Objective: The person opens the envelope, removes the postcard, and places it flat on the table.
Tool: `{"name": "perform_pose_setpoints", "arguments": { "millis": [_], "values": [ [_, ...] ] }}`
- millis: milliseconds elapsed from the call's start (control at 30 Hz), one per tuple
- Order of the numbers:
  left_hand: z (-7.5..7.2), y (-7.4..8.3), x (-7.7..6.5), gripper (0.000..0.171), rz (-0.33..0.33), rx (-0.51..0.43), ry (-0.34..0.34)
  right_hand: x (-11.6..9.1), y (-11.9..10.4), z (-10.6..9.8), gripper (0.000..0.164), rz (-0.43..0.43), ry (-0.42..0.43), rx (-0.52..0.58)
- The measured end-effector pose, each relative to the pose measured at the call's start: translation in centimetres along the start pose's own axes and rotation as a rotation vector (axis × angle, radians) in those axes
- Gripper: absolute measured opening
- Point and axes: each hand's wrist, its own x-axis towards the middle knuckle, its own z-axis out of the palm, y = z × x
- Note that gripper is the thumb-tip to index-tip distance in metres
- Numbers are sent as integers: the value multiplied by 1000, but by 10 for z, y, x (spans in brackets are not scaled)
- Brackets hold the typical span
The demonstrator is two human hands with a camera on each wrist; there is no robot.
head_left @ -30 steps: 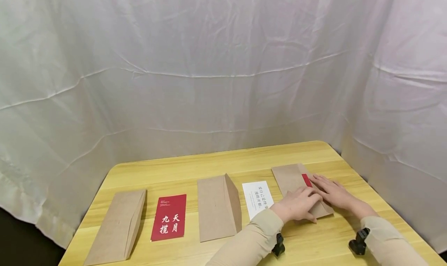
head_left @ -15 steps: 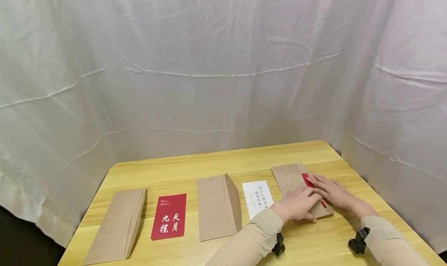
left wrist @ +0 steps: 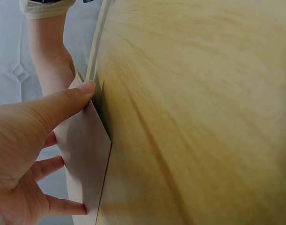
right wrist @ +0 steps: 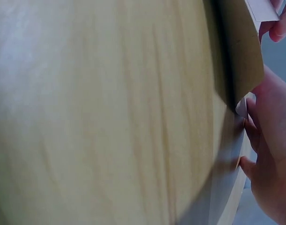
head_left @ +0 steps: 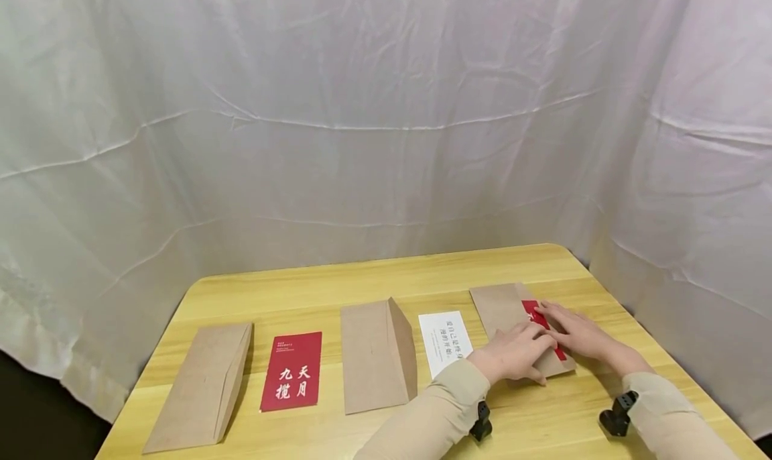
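A brown paper envelope [head_left: 497, 306] lies at the table's right side with its pointed flap [left wrist: 98, 140] loose. Part of a red card [head_left: 533, 310] shows at its mouth, out over the flap. My left hand [head_left: 512, 356] holds the envelope: the thumb [left wrist: 70, 101] lies at the flap's near edge, the fingers spread on the upper face. From the right, my right hand [head_left: 582, 332] rests over the card and flap, fingertips at the card's far end. In the right wrist view the flap [right wrist: 248, 56] stands slightly off the table, and the thumb tip of the right hand is hidden behind it.
A white printed card [head_left: 443, 342] lies left of the hands. Beyond it are a second envelope [head_left: 374, 359] with its flap raised, a red card with white characters [head_left: 292, 371], and a third envelope [head_left: 199, 386]. Pale curtains [head_left: 362, 125] hang behind the wooden table [head_left: 386, 272].
More of the red card shows at the envelope's mouth, having slid to the right. My right fingertips have shifted slightly; the left hand and the other things stay in place.
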Motion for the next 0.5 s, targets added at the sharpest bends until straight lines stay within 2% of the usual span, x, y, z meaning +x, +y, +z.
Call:
{"name": "perform_pose_setpoints", "arguments": {
  "millis": [167,500],
  "values": [
    [-1,0,1,66,-24,-19,-27,2,3,-4,61,-17,9,-29],
    [2,0,2,66,-14,-2,-32,-1,9,-11,67,38,-12,-30]
  ]
}}
